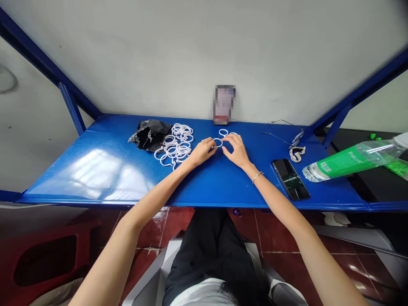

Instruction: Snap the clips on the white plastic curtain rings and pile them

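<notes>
A white plastic ring (217,143) is between my two hands over the blue table. My left hand (203,151) pinches it at its left side, with thumb and fingers closed. Opposite, my right hand (236,151) has thumb and index finger apart, the index fingertip at the ring's right edge. Another white ring (223,133) lies just beyond the fingers, and one more is partly hidden behind my right hand. Left of my left hand lies a loose pile of similar white rings (176,148), some showing a small knob or clasp.
A crumpled black plastic bag (149,135) lies open beside the pile. A phone (224,105) leans on the wall behind the blue table (204,187). To the right are a dark phone (290,179), glasses (298,138), a white hair clip-like object (297,154) and a green-labelled bottle (347,162).
</notes>
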